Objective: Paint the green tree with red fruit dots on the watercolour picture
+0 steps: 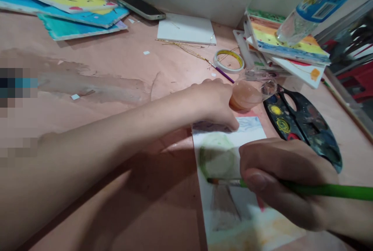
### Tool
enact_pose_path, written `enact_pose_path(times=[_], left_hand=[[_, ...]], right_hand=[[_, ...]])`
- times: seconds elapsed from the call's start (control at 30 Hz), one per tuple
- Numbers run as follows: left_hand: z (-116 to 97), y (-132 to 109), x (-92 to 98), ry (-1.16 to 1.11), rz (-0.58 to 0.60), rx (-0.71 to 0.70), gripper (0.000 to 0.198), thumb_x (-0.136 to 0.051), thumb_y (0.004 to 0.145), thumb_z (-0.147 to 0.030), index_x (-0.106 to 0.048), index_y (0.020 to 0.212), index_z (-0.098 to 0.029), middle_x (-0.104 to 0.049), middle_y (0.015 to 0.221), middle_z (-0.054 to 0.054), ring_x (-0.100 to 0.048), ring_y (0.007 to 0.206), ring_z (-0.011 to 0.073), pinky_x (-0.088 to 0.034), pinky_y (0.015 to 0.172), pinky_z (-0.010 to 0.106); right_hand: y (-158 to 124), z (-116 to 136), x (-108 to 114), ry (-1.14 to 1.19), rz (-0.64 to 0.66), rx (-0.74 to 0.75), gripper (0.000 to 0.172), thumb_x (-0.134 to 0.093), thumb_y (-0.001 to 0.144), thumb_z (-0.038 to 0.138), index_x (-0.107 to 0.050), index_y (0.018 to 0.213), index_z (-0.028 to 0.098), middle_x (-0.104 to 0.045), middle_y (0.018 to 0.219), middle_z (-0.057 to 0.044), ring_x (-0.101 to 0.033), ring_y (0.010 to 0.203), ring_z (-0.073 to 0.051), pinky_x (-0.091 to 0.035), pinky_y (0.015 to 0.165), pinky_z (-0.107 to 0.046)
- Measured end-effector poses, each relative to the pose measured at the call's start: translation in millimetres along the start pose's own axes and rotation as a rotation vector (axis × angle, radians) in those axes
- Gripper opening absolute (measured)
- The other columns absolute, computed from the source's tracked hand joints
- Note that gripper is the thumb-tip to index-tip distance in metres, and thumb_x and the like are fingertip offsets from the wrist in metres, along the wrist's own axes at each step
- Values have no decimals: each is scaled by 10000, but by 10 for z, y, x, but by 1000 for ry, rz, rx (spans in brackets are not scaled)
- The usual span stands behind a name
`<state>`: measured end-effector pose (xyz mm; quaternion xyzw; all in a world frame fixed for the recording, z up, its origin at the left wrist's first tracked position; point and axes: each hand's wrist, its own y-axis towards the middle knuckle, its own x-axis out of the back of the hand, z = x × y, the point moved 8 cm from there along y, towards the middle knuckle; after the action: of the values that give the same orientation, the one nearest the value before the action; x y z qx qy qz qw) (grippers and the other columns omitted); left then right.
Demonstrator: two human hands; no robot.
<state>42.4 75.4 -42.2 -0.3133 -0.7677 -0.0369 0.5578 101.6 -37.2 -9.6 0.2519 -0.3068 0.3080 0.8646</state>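
Observation:
A small white canvas (pixel 221 154) with a green circle and a brown trunk painted on it lies on the pink table cover. My right hand (pixel 279 181) is closed on a green-handled paintbrush (pixel 326 190), whose tip rests just under the green circle. My left hand (pixel 214 101) reaches across from the left with its fingers curled; it presses on the canvas's top edge and touches a tilted clear cup of orange-brown water (pixel 247 94).
A dark paint palette (pixel 305 122) lies right of the canvas. Behind it are a stack of painted canvases (pixel 285 47), a plastic bottle (pixel 317 2), a tape roll (pixel 229 60), a purple brush (pixel 223 73), a blank canvas (pixel 186 29), a phone (pixel 140 7) and smiley paintings (pixel 72 10).

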Motion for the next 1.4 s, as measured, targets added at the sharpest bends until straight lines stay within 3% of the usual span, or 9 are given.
enact_pose_path(times=[0.13,0.27,0.37,0.63,0.77,1.03,1.27,1.4], left_hand=[[-4,-2,-6,22,14,12,566,-726,591,-532,-652,1051,-210,-647,1078,97,-598,966,295,-466,727,326],[10,5,-14,5,24,20,559,-726,585,-529,-643,1051,-231,-651,1040,76,-598,970,292,-456,747,322],[17,13,-9,0,18,25,629,-738,574,-520,-612,1121,-237,-649,1019,72,-592,1008,315,-458,753,334],[2,19,6,17,27,33,632,-740,573,-507,-620,1122,-219,-654,1001,87,-597,1024,353,-472,756,372],[19,29,0,46,23,45,644,-737,571,-554,-629,1107,-216,-647,1058,95,-612,1001,332,-482,772,363],[32,46,-5,46,37,23,530,-708,578,-561,-652,980,-220,-660,976,72,-625,884,276,-476,732,334],[20,33,5,53,70,41,545,-708,593,-553,-605,1006,-213,-653,932,68,-630,885,289,-461,689,335],[41,51,5,-4,50,11,586,-725,564,-582,-590,1018,-236,-650,919,66,-625,916,317,-458,690,357]], right_hand=[[17,2,53,131,-39,22,330,-492,1019,258,-440,698,196,-411,540,52,-369,476,-70,-240,462,-280],[18,52,127,82,-62,83,303,-468,1029,246,-440,729,209,-408,542,49,-357,476,-83,-265,463,-289],[24,56,114,54,26,80,315,-478,1027,237,-434,716,213,-457,560,31,-421,500,-93,-295,472,-301],[54,71,155,31,124,105,368,-521,1003,255,-415,654,213,-447,570,24,-415,529,-104,-308,485,-286],[49,61,219,29,36,101,340,-491,1008,261,-465,672,213,-486,576,19,-456,519,-103,-331,474,-269],[92,7,176,-107,85,112,425,-522,995,453,-444,652,215,-395,581,31,-409,525,-105,-333,483,-257],[86,34,320,-158,-36,107,422,-472,1017,305,-366,621,204,-314,565,45,-308,505,-82,-290,473,-241],[79,-24,467,-208,-109,-9,426,-454,1020,243,-327,616,198,-331,563,37,-320,496,-75,-269,462,-254]])
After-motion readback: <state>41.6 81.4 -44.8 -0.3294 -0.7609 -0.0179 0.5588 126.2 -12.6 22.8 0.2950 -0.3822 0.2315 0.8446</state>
